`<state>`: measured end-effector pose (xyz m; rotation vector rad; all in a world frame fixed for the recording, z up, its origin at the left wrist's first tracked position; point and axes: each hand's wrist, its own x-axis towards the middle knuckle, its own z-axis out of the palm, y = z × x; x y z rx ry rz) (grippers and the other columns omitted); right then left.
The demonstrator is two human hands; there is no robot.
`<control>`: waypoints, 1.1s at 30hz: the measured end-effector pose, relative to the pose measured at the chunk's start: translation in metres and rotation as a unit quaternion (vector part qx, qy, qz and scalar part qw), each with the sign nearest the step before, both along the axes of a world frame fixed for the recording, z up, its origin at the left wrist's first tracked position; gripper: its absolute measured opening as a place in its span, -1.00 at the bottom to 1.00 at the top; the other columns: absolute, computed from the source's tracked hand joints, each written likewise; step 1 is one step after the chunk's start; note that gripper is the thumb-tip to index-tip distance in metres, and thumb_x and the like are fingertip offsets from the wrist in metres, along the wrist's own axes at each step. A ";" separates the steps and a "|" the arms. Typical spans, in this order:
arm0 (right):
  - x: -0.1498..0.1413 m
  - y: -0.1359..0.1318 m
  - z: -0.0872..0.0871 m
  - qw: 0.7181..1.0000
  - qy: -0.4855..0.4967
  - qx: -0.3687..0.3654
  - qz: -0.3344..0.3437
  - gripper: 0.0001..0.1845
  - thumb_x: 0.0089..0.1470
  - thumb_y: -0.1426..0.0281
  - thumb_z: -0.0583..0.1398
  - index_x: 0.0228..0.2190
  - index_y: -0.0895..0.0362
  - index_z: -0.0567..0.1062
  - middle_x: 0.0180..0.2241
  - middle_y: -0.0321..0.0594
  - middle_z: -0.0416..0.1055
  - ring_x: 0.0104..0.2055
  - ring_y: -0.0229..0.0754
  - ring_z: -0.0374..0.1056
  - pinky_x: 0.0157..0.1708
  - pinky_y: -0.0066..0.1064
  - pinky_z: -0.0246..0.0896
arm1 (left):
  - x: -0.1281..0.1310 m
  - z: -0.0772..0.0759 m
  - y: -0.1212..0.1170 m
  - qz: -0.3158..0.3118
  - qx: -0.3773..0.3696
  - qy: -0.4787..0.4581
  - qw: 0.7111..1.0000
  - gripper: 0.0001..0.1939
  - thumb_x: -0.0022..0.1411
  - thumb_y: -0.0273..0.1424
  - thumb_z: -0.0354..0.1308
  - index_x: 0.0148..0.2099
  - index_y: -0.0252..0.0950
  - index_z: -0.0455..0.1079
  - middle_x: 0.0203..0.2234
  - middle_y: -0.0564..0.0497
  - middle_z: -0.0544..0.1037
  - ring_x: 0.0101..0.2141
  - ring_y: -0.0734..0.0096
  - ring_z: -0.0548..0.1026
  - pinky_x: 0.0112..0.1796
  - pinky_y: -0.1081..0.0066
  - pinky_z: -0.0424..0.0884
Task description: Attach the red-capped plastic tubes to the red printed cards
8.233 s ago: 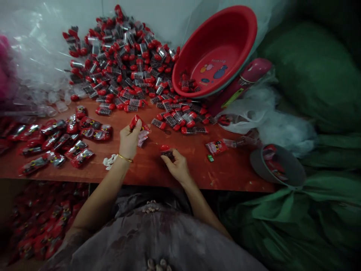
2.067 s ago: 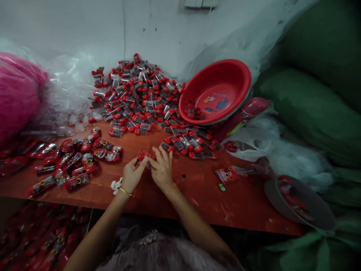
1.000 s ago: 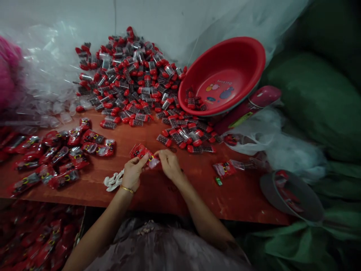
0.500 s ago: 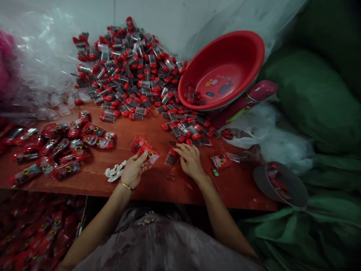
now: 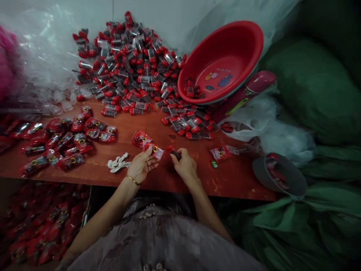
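Note:
My left hand holds a small red printed plastic sleeve by its lower end, its clear mouth turned toward the right. My right hand grips a small red-capped tube a few centimetres from that mouth. Another red sleeve lies just behind the left hand on the reddish-brown table. A big heap of red-capped tubes covers the far middle of the table.
Filled red packets lie in a spread at left. A tilted red basin leans at back right with a few tubes inside. White plastic pieces, a lone packet, a grey cap, clear bags and green sacks surround the table.
My right hand reached out to the loose tubes, picked one up and brought it back beside the sleeve. My left hand kept hold of the sleeve.

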<state>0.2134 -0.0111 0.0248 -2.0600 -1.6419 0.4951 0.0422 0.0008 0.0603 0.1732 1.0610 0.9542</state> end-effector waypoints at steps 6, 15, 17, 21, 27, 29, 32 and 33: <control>0.017 -0.029 0.021 0.950 0.298 0.067 0.072 -0.77 0.01 0.20 0.16 -0.35 0.10 0.41 -0.62 -0.41 0.28 -0.66 -0.34 0.18 -0.58 -0.49 0.13 | 0.004 0.002 0.001 -0.018 0.005 0.000 1.000 -0.69 -0.11 -0.25 0.37 -0.41 -0.33 0.38 -0.60 0.05 0.51 -0.57 0.48 0.48 -0.52 0.50 0.38; 0.008 -0.031 0.033 0.954 0.262 0.093 0.111 -0.86 -0.03 0.30 0.20 -0.43 0.12 0.46 -0.54 -0.34 0.37 -0.52 -0.30 0.24 -0.50 -0.49 0.17 | 0.009 0.001 -0.001 -0.042 0.058 0.045 0.996 -0.59 -0.27 -0.27 0.44 -0.37 -0.37 0.44 -0.54 -0.02 0.57 -0.59 0.46 0.49 -0.53 0.50 0.40; 0.007 -0.030 0.030 0.952 0.273 0.091 0.106 -0.85 -0.03 0.29 0.20 -0.42 0.12 0.46 -0.54 -0.34 0.37 -0.52 -0.30 0.24 -0.50 -0.48 0.16 | 0.009 0.000 -0.001 -0.045 0.066 0.053 0.995 -0.59 -0.28 -0.27 0.44 -0.36 -0.37 0.45 -0.54 -0.03 0.57 -0.59 0.47 0.49 -0.52 0.50 0.40; 0.005 -0.031 0.022 0.937 0.331 0.066 0.091 -0.80 -0.01 0.24 0.20 -0.40 0.12 0.46 -0.60 -0.38 0.31 -0.62 -0.34 0.18 -0.59 -0.50 0.12 | 0.013 -0.002 -0.003 -0.038 0.073 0.050 0.995 -0.56 -0.37 -0.28 0.47 -0.41 -0.39 0.45 -0.56 -0.01 0.57 -0.58 0.49 0.49 -0.48 0.49 0.42; -0.006 -0.030 0.016 0.926 0.370 0.059 0.049 -0.72 0.04 0.16 0.16 -0.36 0.14 0.43 -0.71 -0.45 0.22 -0.71 -0.37 0.14 -0.66 -0.53 0.08 | 0.027 -0.004 -0.010 -0.011 0.087 0.041 0.995 -0.54 -0.51 -0.30 0.48 -0.47 -0.41 0.47 -0.56 0.00 0.57 -0.54 0.49 0.48 -0.38 0.45 0.42; -0.013 -0.030 0.016 0.929 0.360 0.076 0.032 -0.73 0.05 0.17 0.16 -0.35 0.13 0.41 -0.71 -0.46 0.23 -0.71 -0.38 0.16 -0.66 -0.53 0.08 | 0.030 -0.006 -0.010 0.016 0.102 0.038 0.994 -0.56 -0.50 -0.31 0.48 -0.48 -0.40 0.47 -0.55 0.02 0.56 -0.53 0.52 0.46 -0.38 0.47 0.40; -0.023 -0.029 0.014 0.923 0.374 0.092 0.013 -0.75 0.06 0.18 0.14 -0.34 0.12 0.38 -0.72 -0.49 0.21 -0.72 -0.39 0.15 -0.66 -0.54 0.08 | 0.033 -0.008 -0.010 0.027 0.115 0.035 0.992 -0.59 -0.44 -0.32 0.48 -0.47 -0.39 0.48 -0.55 0.03 0.55 -0.54 0.57 0.43 -0.44 0.54 0.35; -0.027 -0.030 0.013 0.915 0.392 0.090 0.010 -0.75 0.07 0.18 0.14 -0.34 0.11 0.37 -0.71 -0.49 0.20 -0.72 -0.39 0.15 -0.67 -0.54 0.08 | 0.034 -0.009 -0.010 0.025 0.118 0.035 0.992 -0.61 -0.41 -0.32 0.47 -0.46 -0.39 0.48 -0.56 0.04 0.54 -0.55 0.58 0.42 -0.46 0.55 0.34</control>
